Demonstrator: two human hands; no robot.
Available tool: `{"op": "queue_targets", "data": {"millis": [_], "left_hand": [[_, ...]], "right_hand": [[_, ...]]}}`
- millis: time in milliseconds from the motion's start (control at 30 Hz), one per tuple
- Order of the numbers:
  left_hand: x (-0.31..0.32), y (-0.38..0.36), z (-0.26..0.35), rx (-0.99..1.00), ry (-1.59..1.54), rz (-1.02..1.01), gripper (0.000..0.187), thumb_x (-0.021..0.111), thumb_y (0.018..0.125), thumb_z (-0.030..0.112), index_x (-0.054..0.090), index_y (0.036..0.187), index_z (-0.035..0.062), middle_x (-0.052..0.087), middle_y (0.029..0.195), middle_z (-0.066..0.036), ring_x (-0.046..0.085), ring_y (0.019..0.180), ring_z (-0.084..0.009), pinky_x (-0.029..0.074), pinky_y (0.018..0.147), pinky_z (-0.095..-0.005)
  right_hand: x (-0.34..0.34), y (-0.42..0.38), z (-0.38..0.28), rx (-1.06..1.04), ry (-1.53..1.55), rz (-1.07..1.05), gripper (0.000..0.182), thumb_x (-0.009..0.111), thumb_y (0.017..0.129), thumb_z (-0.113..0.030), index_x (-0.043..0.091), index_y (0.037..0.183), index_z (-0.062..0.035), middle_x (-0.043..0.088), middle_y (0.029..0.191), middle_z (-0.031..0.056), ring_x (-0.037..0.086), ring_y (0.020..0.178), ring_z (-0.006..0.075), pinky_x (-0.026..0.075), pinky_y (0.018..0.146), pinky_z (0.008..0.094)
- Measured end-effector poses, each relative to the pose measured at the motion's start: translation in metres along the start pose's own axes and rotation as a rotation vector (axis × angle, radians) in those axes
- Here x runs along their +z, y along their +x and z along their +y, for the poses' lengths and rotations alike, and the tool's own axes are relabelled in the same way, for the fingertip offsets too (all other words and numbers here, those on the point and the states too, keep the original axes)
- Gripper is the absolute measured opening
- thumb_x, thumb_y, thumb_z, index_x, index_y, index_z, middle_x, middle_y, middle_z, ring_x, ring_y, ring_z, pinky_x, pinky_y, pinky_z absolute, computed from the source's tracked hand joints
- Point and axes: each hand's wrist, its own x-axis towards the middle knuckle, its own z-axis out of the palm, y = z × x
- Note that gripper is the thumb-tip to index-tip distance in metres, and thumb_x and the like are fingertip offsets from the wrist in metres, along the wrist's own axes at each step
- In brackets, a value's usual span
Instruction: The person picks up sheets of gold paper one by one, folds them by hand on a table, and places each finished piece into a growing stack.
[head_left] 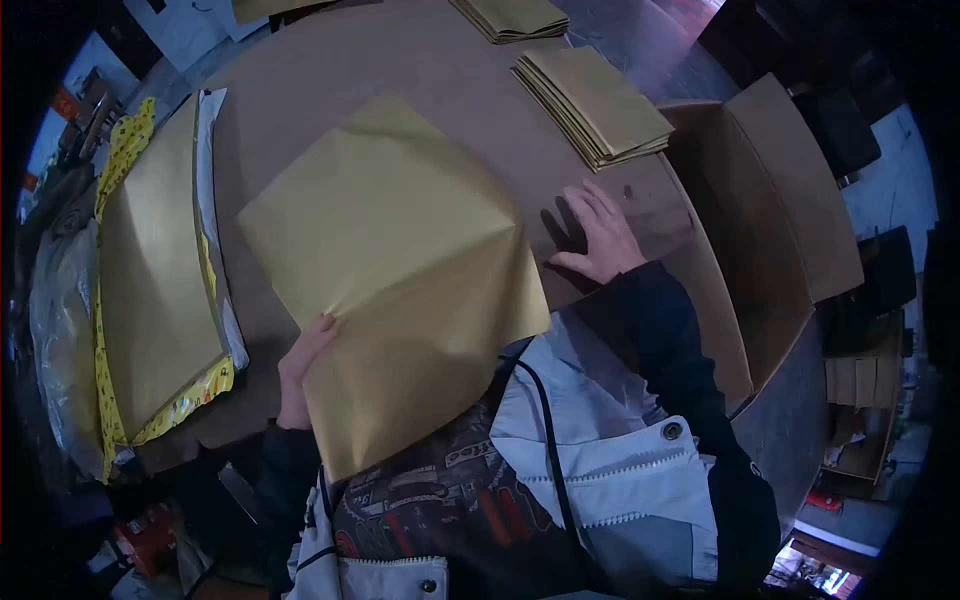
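Observation:
A large sheet of gold paper [400, 220] lies partly on the cardboard-covered table and partly over its near edge, bent with a crease across it. My left hand [303, 368] grips the sheet's left edge, thumb on top and the other fingers hidden beneath. To the right of the sheet, my right hand [602, 238] is over the table with fingers spread, holding nothing. Beyond that hand sits a stack of folded gold paper [600, 105]. At the left rests a pile of flat gold sheets [160, 260] in torn yellow and white wrapping.
An open cardboard box [745, 215] stands along the right side, its flaps up. Another folded gold stack [515, 18] lies at the far edge. Brown cardboard [290, 95] covers the tabletop. Clear plastic wrap [65, 330] bunches at the far left.

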Motion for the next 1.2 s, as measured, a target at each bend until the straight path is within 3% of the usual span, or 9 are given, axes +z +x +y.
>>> {"op": "queue_targets", "data": {"millis": [200,333,400,567,800,900,1033,1167,1200], "left_hand": [[-0.021,0.008,0.024,0.058,0.231,0.026,0.032,0.060,0.082,0.010,0.063,0.113,0.0005,0.062,0.123,-0.015,0.055,0.121,-0.0278,0.032,0.110,-0.0402],[-0.038,0.023,0.043,0.011,0.150,0.046,0.035,0.066,0.077,0.005,0.063,0.112,0.0030,0.066,0.105,-0.013,0.063,0.097,-0.0243,0.049,0.085,-0.0324],[-0.039,0.037,0.094,0.131,0.449,0.004,0.030,0.066,0.078,0.005,0.064,0.108,0.0017,0.067,0.102,-0.013,0.064,0.095,-0.0245,0.049,0.083,-0.0321],[-0.047,0.073,0.138,0.245,0.418,-0.011,0.026,0.063,0.079,0.006,0.065,0.105,0.0019,0.068,0.092,-0.012,0.066,0.086,-0.0216,0.049,0.076,-0.0303],[-0.055,0.093,0.172,0.179,0.258,-0.022,0.023,0.062,0.081,0.005,0.064,0.104,0.0011,0.069,0.097,-0.008,0.064,0.088,-0.0160,0.049,0.078,-0.0275],[-0.069,0.081,0.164,0.039,0.084,0.061,0.021,0.058,0.085,0.006,0.063,0.105,-0.0001,0.067,0.104,-0.009,0.063,0.092,-0.0162,0.049,0.081,-0.0271],[-0.104,0.057,0.126,0.127,0.155,0.097,0.022,0.054,0.089,0.008,0.064,0.105,-0.0015,0.064,0.110,-0.013,0.061,0.100,-0.0180,0.048,0.086,-0.0278],[-0.108,0.009,0.097,-0.067,0.052,0.157,0.020,0.058,0.086,0.004,0.067,0.103,-0.0005,0.065,0.112,-0.014,0.061,0.105,-0.0240,0.047,0.094,-0.0340],[-0.105,0.002,0.095,0.041,0.311,0.046,0.024,0.061,0.084,0.001,0.067,0.107,0.0007,0.065,0.112,-0.016,0.061,0.108,-0.0280,0.044,0.098,-0.0373]], "right_hand": [[0.006,0.041,-0.003,-0.110,-0.147,-0.093,0.077,0.076,0.072,-0.034,0.042,0.137,-0.0089,0.043,0.139,0.0161,0.032,0.135,0.0352,0.028,0.112,0.0469],[0.008,0.036,-0.002,-0.145,-0.137,-0.078,0.072,0.075,0.074,-0.032,0.044,0.135,-0.0110,0.045,0.136,0.0148,0.034,0.133,0.0340,0.031,0.108,0.0494],[0.003,0.021,0.000,-0.142,-0.092,-0.105,0.070,0.073,0.075,-0.031,0.044,0.135,-0.0099,0.045,0.136,0.0153,0.035,0.133,0.0349,0.031,0.108,0.0494],[-0.014,-0.011,0.005,-0.039,-0.096,-0.145,0.071,0.073,0.075,-0.029,0.044,0.134,-0.0031,0.044,0.136,0.0182,0.035,0.132,0.0372,0.031,0.109,0.0452],[0.027,0.032,0.009,-0.045,-0.037,-0.032,0.061,0.070,0.077,-0.028,0.047,0.131,-0.0097,0.049,0.131,0.0159,0.040,0.129,0.0368,0.035,0.104,0.0510],[0.044,0.063,-0.004,-0.200,0.061,0.115,0.051,0.063,0.082,-0.023,0.049,0.130,-0.0126,0.050,0.132,0.0159,0.039,0.130,0.0375,0.035,0.104,0.0513],[0.034,0.086,-0.036,-0.443,0.301,0.215,0.034,0.061,0.083,-0.023,0.062,0.116,-0.0132,0.055,0.129,0.0145,0.041,0.131,0.0372,0.033,0.105,0.0542],[0.017,0.077,-0.050,-0.554,0.387,0.040,0.026,0.067,0.078,-0.019,0.067,0.103,-0.0120,0.061,0.124,0.0086,0.041,0.133,0.0346,0.028,0.106,0.0612],[0.014,0.074,-0.047,-0.563,0.397,0.029,0.026,0.067,0.078,-0.019,0.067,0.103,-0.0120,0.061,0.124,0.0086,0.041,0.133,0.0346,0.028,0.106,0.0612]]}}
